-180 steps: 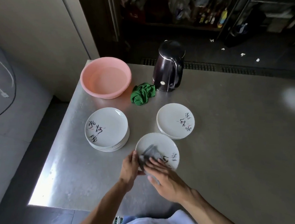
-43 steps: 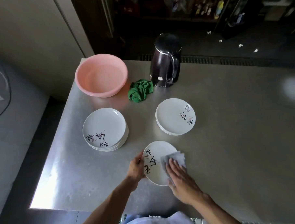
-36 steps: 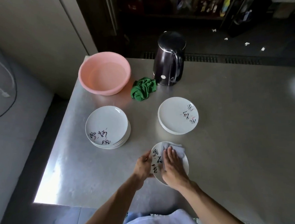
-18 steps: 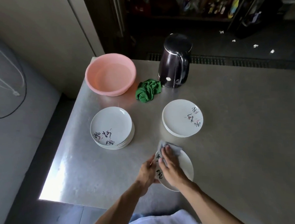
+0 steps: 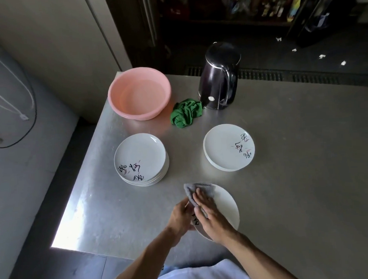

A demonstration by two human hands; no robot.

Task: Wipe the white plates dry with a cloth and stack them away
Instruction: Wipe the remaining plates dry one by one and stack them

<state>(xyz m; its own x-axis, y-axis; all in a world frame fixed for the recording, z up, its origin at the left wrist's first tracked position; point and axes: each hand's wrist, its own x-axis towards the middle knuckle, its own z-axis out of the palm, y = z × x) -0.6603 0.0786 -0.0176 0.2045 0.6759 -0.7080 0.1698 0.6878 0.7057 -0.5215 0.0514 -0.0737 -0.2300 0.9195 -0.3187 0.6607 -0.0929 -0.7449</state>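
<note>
1. Under wiping: one white plate (image 5: 226,207) at the near side of the desk (image 5: 296,176), in front of both stacks and apart from them.
2. Left grip (image 5: 181,217) curled round that plate's left rim, steadying it. Right grip (image 5: 209,214) flat with fingers straight, pressing a grey cloth (image 5: 190,189) onto the plate's far-left part.
3. Whether lying flat or tipped up on the left side, hard to tell.
4. Probably glazed ceramic: stiff, weighty for its size, brittle, and slick if damp. Best taken at the rim, thumb on top and fingers beneath, never by the smooth middle.
5. Cloth soft and limp, bunched under the fingers and lapping over the far rim. Better spread flat, so as not to drag the plate about.
6. Left stack (image 5: 139,158) several plates high, right stack (image 5: 227,147) lower. Impossible to say from here which one takes the dried plates.
7. Farther back: pink basin (image 5: 135,114), then a crumpled green rag (image 5: 186,115) just beside a dark kettle (image 5: 216,83).
8. Basin, rag and kettle all behind the stacks, so not in the way of a move to either.
9. Main risk in stacking: chipping, or a sliding pile. Lower gently and centred.
</note>
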